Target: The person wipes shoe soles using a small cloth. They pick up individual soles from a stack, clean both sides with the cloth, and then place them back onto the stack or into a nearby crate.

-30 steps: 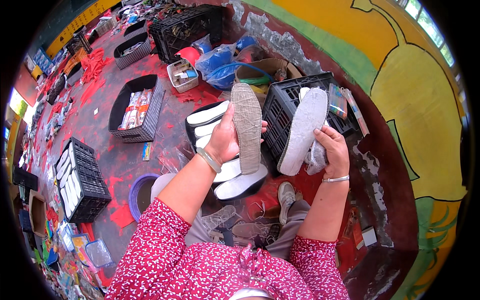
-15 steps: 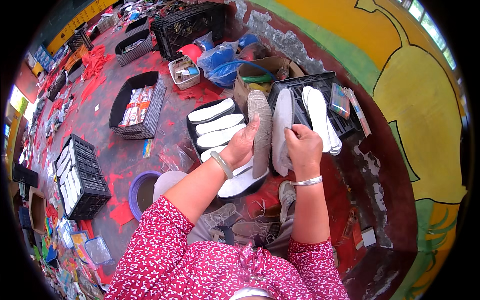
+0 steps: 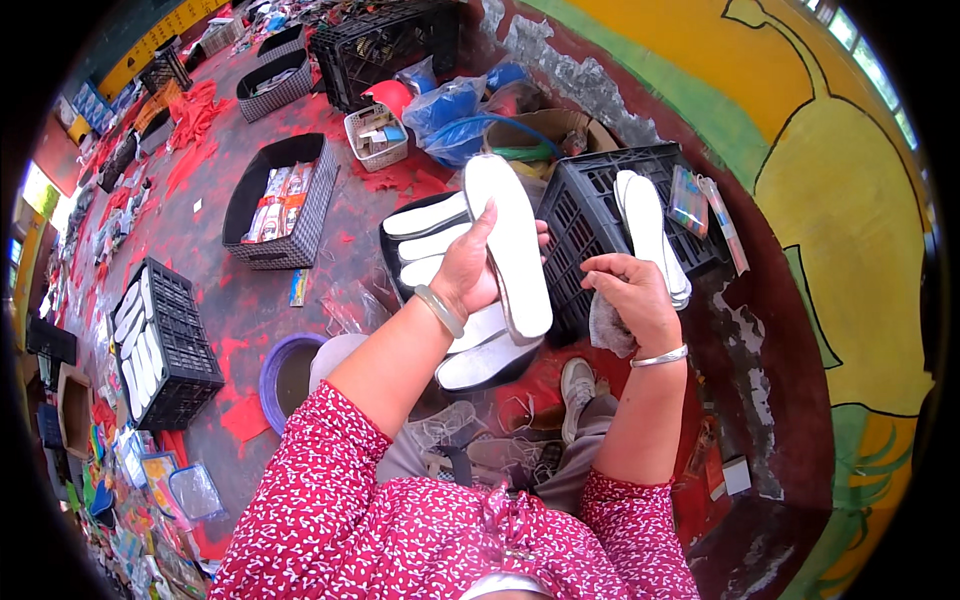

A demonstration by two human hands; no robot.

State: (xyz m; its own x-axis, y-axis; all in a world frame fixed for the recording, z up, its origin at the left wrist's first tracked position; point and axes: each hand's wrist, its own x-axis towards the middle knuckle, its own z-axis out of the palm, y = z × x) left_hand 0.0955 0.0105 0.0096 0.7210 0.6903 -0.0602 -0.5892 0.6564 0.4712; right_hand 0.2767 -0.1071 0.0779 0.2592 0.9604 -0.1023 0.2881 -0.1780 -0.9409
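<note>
A white insole (image 3: 512, 250) stands tilted in my left hand (image 3: 470, 262), its pale face turned up, the thumb on its edge and fingers behind. My right hand (image 3: 640, 300), fingers bent, is closed on a fuzzy grey insole (image 3: 610, 328), mostly hidden behind the hand. Beneath my left hand, more white insoles (image 3: 425, 216) lie in rows in a dark bin (image 3: 388, 262). Beyond my right hand, a small stack of white insoles (image 3: 645, 225) rests on a black plastic crate (image 3: 580, 215).
A crate of insoles (image 3: 170, 340) stands at the left, near a purple basin (image 3: 272, 385). Farther off are a checked bin with packets (image 3: 290, 245), a white basket (image 3: 377, 155) and bagged blue things (image 3: 445, 110). A painted wall (image 3: 840, 220) closes the right side.
The left hand's insole has turned from its brownish woven underside to its white face. My right hand has moved right and down with the grey insole, away from the left one.
</note>
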